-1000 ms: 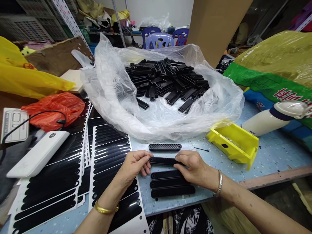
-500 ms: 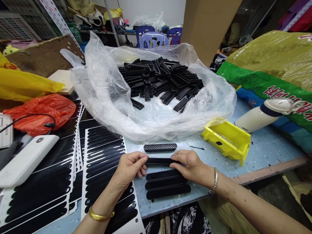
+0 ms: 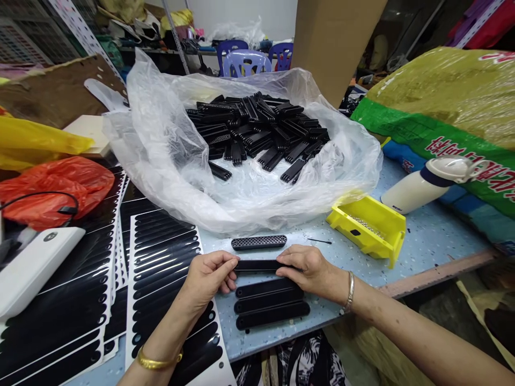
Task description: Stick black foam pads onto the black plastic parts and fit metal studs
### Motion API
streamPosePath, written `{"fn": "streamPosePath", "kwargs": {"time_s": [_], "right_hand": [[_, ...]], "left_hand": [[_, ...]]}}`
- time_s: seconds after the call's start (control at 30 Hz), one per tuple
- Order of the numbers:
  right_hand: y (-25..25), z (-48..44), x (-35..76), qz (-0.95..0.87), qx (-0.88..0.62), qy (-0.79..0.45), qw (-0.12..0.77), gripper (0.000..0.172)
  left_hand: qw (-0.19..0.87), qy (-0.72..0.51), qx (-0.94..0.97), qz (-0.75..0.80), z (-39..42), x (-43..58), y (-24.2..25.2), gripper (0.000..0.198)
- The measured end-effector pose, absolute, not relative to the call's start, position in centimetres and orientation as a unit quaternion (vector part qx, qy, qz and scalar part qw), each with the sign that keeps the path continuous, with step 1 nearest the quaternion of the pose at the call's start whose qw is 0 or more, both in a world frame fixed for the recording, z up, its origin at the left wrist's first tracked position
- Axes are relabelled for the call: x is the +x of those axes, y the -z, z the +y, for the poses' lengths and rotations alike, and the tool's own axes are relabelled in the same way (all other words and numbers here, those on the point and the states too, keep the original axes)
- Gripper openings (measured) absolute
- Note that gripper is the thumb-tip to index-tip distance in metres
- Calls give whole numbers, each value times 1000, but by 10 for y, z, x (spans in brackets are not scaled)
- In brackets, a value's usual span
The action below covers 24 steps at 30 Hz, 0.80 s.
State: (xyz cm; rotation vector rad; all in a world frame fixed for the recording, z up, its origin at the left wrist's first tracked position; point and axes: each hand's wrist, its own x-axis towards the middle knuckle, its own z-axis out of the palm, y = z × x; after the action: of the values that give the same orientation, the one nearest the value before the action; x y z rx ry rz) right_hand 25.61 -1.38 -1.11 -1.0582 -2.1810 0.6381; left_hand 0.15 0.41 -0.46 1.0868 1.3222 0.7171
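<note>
My left hand (image 3: 210,276) and my right hand (image 3: 304,271) hold the two ends of a flat black plastic strip (image 3: 257,265), lying level on the speckled pale blue table (image 3: 426,252). Just beyond it lies a black mesh-faced grille bar (image 3: 259,242). Three plain black bars (image 3: 270,301) sit stacked side by side nearer me. Under my left wrist lies a white-backed sheet of glossy black strips (image 3: 164,268). The middle of the held strip shows, while my fingers hide its ends.
A clear plastic bag (image 3: 132,155) holds a heap of black comb-like parts (image 3: 257,131) behind the bars. To the right stand a yellow plastic bin (image 3: 368,228) and a white bottle (image 3: 414,190). More sheets, a white power bank (image 3: 36,265) and an orange bag (image 3: 52,195) lie left.
The whole view has slid left and slightly upward as the head turned. Both hands stay on the black strip, with no visible change in their hold.
</note>
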Motion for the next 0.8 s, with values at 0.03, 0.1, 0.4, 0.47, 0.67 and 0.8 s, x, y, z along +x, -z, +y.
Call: {"fn": "streamPosePath", "kwargs": {"time_s": [0.03, 0.1, 0.4, 0.47, 0.67, 0.8], "right_hand": [[11, -13, 257, -826, -399, -245, 314, 20], [12, -13, 258, -823, -398, -257, 313, 19], [10, -10, 262, -777, -425, -347, 310, 21], [9, -10, 263, -765, -429, -361, 317, 21], [9, -10, 261, -756, -441, -363, 320, 17], [11, -13, 267, -717, -483, -372, 339, 30]], "left_hand": [[599, -310, 468, 571, 4, 2, 4, 32], [598, -313, 464, 574, 4, 4, 2, 32], [593, -315, 456, 584, 5, 5, -1, 30], [593, -315, 458, 583, 4, 5, 1, 30], [592, -312, 459, 584, 4, 5, 0, 31], [589, -314, 453, 591, 5, 8, -3, 32]]}}
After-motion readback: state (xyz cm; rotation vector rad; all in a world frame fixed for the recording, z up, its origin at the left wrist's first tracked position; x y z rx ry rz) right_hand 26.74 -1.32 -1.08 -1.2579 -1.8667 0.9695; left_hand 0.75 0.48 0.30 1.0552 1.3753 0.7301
